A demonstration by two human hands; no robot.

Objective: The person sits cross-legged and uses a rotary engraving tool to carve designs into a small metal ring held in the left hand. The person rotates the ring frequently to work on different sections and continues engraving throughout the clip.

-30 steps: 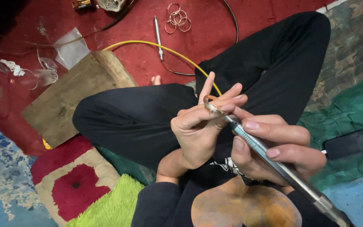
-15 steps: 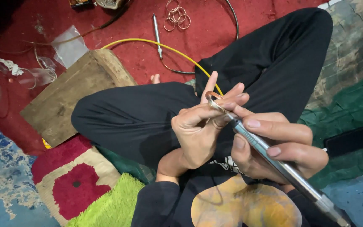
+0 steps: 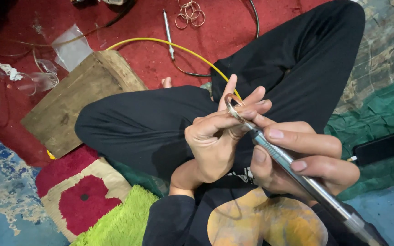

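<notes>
I sit cross-legged in black trousers. My left hand (image 3: 215, 136) pinches a thin metal ring (image 3: 231, 104) between thumb and fingers, above my lap. My right hand (image 3: 304, 157) grips a long silver pen-shaped rotary tool (image 3: 297, 171), whose tip touches the ring. The tool's rear end runs off toward the lower right corner.
A wooden block (image 3: 76, 102) lies on the red mat at left. A yellow cable (image 3: 160, 43), a second silver handpiece (image 3: 168, 27) and several loose metal rings (image 3: 190, 11) lie beyond my knees. A black phone (image 3: 381, 148) rests on green cloth at right. Clear plastic bags (image 3: 69, 45) sit at upper left.
Both hands stay together on the ring and tool; they have shifted only slightly, with the ring held a little lower in view.
</notes>
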